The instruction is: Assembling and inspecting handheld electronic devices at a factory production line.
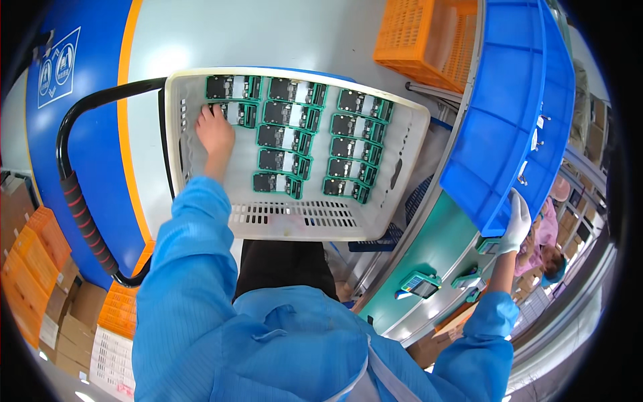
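A white plastic tray (402,174) lies in front of me, filled with several green-edged circuit boards in three columns. My bare left hand (214,130) reaches into its far left column and rests on a circuit board (240,114) there, fingers curled over its left end. My right hand (517,221), in a white glove, is stretched out to the right and grips the lower edge of a large blue plastic bin (509,100) that is tilted up on its side. Both my arms are in blue sleeves.
An orange mesh crate (429,37) stands beyond the tray. A cart's black handle (80,201) curves on the left over a blue floor. Cardboard boxes (67,308) and orange crates sit lower left. A green bench (435,254) holds small devices; another person (549,248) sits beyond it.
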Demonstrator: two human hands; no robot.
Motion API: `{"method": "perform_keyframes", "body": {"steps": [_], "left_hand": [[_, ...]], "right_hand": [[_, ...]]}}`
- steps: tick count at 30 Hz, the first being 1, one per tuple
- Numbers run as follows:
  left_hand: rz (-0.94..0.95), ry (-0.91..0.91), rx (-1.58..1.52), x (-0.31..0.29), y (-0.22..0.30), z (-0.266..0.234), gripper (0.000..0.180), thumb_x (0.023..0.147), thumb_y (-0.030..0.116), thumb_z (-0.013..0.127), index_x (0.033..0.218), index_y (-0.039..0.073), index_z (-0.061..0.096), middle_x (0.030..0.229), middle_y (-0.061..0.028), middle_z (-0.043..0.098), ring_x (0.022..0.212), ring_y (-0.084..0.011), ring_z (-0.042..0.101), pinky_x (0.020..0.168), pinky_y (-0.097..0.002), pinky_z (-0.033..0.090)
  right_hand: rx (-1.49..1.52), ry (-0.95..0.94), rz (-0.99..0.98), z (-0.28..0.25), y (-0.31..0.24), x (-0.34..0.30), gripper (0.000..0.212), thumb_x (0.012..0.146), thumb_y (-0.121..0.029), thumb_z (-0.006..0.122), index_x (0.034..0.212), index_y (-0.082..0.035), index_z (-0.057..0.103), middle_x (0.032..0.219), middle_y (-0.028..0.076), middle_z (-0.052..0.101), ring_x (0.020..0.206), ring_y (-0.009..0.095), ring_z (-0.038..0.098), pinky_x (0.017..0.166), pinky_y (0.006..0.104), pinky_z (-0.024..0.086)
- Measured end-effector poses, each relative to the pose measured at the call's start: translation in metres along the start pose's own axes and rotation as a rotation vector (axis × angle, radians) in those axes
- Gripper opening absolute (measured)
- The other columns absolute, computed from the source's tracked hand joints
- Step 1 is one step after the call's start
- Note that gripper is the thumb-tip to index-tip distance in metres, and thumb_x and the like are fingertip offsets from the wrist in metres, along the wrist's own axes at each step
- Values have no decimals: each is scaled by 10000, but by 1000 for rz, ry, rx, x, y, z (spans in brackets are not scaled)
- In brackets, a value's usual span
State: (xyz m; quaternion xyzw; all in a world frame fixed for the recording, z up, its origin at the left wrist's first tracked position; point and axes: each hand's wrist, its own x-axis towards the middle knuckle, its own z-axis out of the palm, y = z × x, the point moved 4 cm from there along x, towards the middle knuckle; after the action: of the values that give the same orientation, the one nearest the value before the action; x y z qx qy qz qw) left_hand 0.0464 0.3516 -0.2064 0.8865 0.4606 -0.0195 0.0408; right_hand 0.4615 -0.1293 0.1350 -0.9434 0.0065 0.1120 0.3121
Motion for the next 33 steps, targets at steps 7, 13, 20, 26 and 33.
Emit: {"method": "perform_keyframes", "body": {"steps": [7, 13, 20, 26, 33], "left_hand": [[-537, -561, -387, -69, 6, 92, 412, 764, 201, 626, 1105, -21, 557, 1135, -229, 600, 1048, -364, 594, 848, -461, 479], [-419, -903, -615, -29, -17, 143, 369, 823, 329, 569, 775, -22, 671, 710, -190, 673, 755, -333, 681, 693, -435, 522], [-271, -785, -755, -87, -81, 132, 281, 840, 165, 540, 1004, -44, 632, 711, -96, 626, 571, -163, 574, 490, -330, 451], [-319, -1047, -759, -153, -10, 29, 257, 904, 168, 534, 1105, 15, 581, 817, -86, 631, 595, -156, 621, 513, -277, 467], [-123, -1017, -857, -231, 73, -94, 279, 914, 198, 568, 1126, 18, 588, 848, -86, 643, 680, -149, 636, 589, -254, 491]], "right_hand": [[34, 10, -29, -4, 0, 2, 301, 956, -183, 559, 1128, 47, 651, 1068, 100, 671, 979, 150, 614, 895, 259, 461], [-100, 36, -69, -3, -10, -5, 301, 941, -198, 571, 1128, 19, 662, 1032, 83, 683, 970, 134, 608, 900, 245, 435], [-356, 284, -193, -4, 4, -2, 401, 855, -427, 590, 1021, -85, 718, 968, 150, 696, 927, 318, 657, 823, 385, 493], [-303, 493, -373, -10, -29, -31, 228, 806, -334, 576, 792, -174, 739, 730, 107, 669, 737, 312, 643, 677, 454, 467], [211, 549, -524, -60, 30, -93, 439, 768, -252, 661, 1155, -56, 593, 1173, 154, 595, 1133, 310, 562, 1034, 411, 383]]}}
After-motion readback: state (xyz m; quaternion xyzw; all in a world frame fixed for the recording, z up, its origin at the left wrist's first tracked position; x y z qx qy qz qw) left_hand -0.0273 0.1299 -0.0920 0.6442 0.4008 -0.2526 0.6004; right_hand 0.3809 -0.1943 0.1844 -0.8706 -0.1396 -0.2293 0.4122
